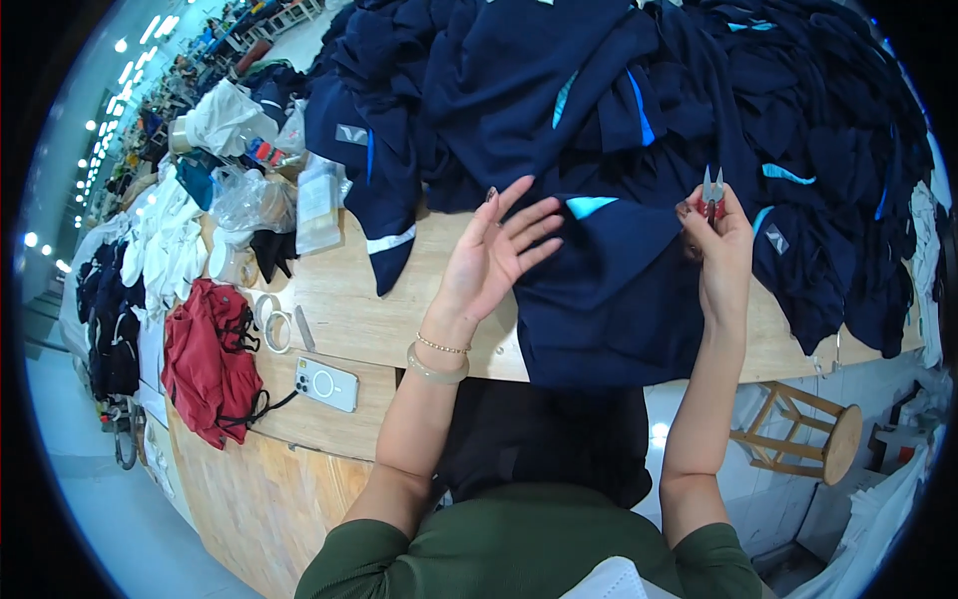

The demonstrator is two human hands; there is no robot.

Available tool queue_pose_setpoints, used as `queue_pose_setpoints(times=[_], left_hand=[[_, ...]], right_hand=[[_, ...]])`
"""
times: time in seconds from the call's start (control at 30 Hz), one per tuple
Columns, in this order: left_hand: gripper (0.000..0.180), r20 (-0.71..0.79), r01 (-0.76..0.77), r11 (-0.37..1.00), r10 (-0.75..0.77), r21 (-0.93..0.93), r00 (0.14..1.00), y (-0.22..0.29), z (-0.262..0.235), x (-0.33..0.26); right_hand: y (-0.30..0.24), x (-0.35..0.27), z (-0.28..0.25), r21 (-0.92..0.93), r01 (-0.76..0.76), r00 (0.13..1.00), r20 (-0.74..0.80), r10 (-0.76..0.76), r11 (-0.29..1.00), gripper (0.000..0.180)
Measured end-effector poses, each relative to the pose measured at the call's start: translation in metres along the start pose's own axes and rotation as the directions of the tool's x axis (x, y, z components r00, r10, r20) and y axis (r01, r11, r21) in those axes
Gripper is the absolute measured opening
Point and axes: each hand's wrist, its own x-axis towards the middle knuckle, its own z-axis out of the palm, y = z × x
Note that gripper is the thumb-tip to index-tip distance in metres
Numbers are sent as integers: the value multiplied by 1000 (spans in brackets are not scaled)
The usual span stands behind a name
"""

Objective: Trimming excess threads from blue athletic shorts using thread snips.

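- The near edge of your table (359,319) runs beneath the navy cloth (614,304).
- Your left hand (491,260) is open, fingers spread, by the cloth's left side.
- Your right hand (726,232) grips small snips (713,197), blade tips apart, near the cloth's far right corner.

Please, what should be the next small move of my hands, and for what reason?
I would probably lay your left hand on the near navy cloth to steady it: that hand is open and holds nothing, while your right hand holds the snips with their blades apart, beside the same cloth.
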Motion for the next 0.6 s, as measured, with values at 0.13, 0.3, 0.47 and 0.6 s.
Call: queue_pose_setpoints(times=[0.13,0.3,0.47,0.6], left_hand=[[31,-207,-276,873,381,403,901,-9,-36,-2],[22,-294,-239,816,438,527,849,-11,-58,-14],[14,-399,-40,705,446,708,801,-17,-74,-16],[15,-451,-17,797,359,604,817,-29,-64,-25]], right_hand=[[57,13,-57,-31,-176,975,-145,170,984,7],[72,10,-62,26,-207,963,-170,209,978,6],[77,10,-72,-23,-224,963,-157,218,974,7],[51,1,-27,-561,185,772,-426,-472,807,15]])
